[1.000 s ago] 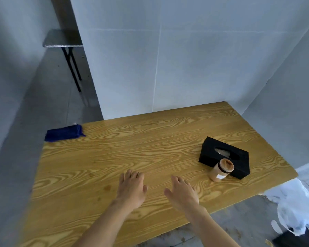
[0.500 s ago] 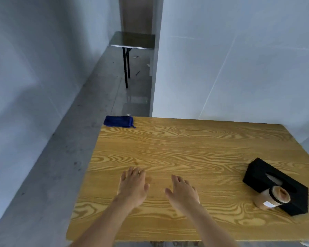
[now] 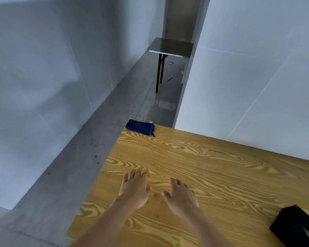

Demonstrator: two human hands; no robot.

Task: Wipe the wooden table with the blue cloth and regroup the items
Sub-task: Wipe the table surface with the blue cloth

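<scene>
The blue cloth (image 3: 140, 127) lies folded on the far left corner of the wooden table (image 3: 212, 166), partly over the edge. My left hand (image 3: 135, 190) and my right hand (image 3: 181, 197) are stretched out flat over the table's near left part, fingers straight, holding nothing. Both hands are well short of the cloth. A black tissue box (image 3: 296, 229) sits at the near right, cut off by the frame edge. The small jar seen earlier is out of view.
Grey concrete floor (image 3: 89, 168) runs along the table's left side. White wall panels stand behind the table and on the left. A small dark folding table (image 3: 171, 48) stands further back in the corridor.
The view has swung left, so the cloth now lies nearly straight ahead and the tissue box has slid to the right edge. The jar has left the frame. Both hands stay flat and empty.
</scene>
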